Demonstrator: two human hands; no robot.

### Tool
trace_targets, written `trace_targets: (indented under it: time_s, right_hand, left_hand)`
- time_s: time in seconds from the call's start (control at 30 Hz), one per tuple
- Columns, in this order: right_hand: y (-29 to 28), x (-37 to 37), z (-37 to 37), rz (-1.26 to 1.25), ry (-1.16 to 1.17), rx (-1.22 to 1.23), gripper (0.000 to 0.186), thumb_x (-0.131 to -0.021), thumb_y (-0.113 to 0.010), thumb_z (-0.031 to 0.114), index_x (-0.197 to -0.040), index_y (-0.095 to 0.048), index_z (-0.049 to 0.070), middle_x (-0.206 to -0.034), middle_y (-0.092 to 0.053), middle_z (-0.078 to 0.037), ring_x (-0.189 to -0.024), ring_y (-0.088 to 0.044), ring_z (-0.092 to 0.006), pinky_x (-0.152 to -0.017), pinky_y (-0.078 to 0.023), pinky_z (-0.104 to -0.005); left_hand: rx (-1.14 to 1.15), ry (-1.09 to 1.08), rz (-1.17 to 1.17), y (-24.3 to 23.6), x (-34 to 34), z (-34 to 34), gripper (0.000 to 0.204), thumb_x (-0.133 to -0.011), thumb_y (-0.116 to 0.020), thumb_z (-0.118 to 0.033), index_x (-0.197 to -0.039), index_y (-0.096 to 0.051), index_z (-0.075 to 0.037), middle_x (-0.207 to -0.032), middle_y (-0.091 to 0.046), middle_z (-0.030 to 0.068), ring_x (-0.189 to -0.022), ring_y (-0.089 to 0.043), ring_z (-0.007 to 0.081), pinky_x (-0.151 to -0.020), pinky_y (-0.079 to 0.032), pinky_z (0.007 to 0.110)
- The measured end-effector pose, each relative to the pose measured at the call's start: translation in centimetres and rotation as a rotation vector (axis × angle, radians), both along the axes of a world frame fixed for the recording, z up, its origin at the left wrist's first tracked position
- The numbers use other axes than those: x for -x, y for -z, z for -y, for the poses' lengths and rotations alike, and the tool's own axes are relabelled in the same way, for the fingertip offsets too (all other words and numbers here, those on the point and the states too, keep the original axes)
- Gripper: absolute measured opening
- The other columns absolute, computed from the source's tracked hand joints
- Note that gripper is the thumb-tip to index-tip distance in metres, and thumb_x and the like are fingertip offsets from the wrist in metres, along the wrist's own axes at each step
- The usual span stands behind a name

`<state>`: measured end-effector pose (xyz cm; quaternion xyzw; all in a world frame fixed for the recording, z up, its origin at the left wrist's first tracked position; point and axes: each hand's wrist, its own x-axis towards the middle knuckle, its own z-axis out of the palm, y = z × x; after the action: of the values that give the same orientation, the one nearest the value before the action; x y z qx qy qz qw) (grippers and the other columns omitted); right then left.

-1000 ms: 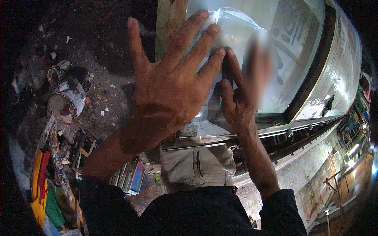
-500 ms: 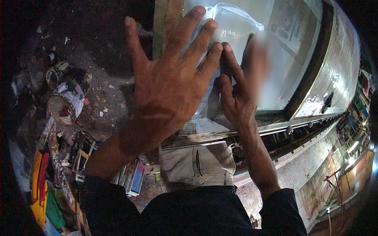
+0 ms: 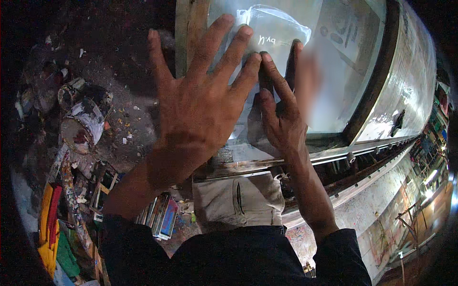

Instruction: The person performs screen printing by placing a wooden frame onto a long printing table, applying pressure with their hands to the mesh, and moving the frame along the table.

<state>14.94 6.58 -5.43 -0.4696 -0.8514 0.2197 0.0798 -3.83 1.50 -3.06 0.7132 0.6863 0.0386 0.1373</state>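
My left hand (image 3: 195, 105) is spread wide over the left part of a pale, glossy panel (image 3: 334, 102) with a wooden frame edge (image 3: 184, 47). Its index fingertip meets the index fingertip of my right hand (image 3: 285, 119). The right hand rests lower on the panel, fingers extended and thumb apart; part of it is blurred out. Just beyond the fingertips lies a clear film (image 3: 281, 26) with bright, shiny edges and small white handwriting. Neither hand grips anything. Whether the palms press on the panel I cannot tell.
Beyond a dark edge strip, a second shiny framed panel (image 3: 405, 86) continues to the right. Below runs a long rail (image 3: 350, 158). Paint-stained cans (image 3: 78, 131) stand on the littered floor at left, near stacked thin frames (image 3: 164, 217) and coloured cloths (image 3: 52, 224).
The view has shifted slightly, and both hands appear a little farther left. More of my right hand's middle finger shows. Both hands stay spread, index fingertips together.
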Motion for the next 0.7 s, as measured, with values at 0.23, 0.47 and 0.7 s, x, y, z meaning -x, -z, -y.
trace_targets:
  time_s: [0.23, 0.47, 0.7]
  right_hand:
    - [-0.3, 0.2, 0.0, -0.011, 0.012, 0.02, 0.052, -0.089, -0.065, 0.028, -0.139, -0.06, 0.036, -0.164, -0.027, -0.016, -0.15, -0.018, -0.0483, -0.116, -0.008, -0.0698]
    - [-0.5, 0.2, 0.1, -0.027, 0.03, 0.016, 0.059, -0.084, -0.068, 0.02, -0.14, -0.059, 0.036, -0.163, -0.029, -0.016, -0.15, -0.021, -0.0471, -0.117, -0.009, -0.0687]
    - [-2.1, -1.0, -0.4, -0.285, 0.038, 0.05, 0.063, -0.081, -0.071, 0.016, -0.141, -0.058, 0.028, -0.161, -0.031, -0.018, -0.15, -0.023, -0.0431, -0.117, -0.017, -0.0671]
  left_hand:
    - [0.061, -0.001, 0.034, -0.5, 0.2, 0.0, 0.067, -0.079, -0.078, -0.035, -0.142, -0.054, -0.033, -0.161, -0.034, -0.0064, -0.149, -0.027, 0.0241, -0.111, -0.014, 0.075]
    - [0.028, -0.023, 0.027, -0.7, -0.1, 0.1, 0.067, -0.084, -0.074, -0.031, -0.146, -0.049, -0.035, -0.164, -0.029, -0.0051, -0.149, -0.027, 0.0267, -0.114, -0.02, 0.066]
    - [-0.433, -0.429, 0.202, -0.8, -0.2, 1.3, 0.071, -0.085, -0.075, -0.017, -0.142, -0.038, 0.004, -0.136, -0.04, 0.0306, -0.125, -0.046, 0.0441, -0.103, -0.041, 0.055]
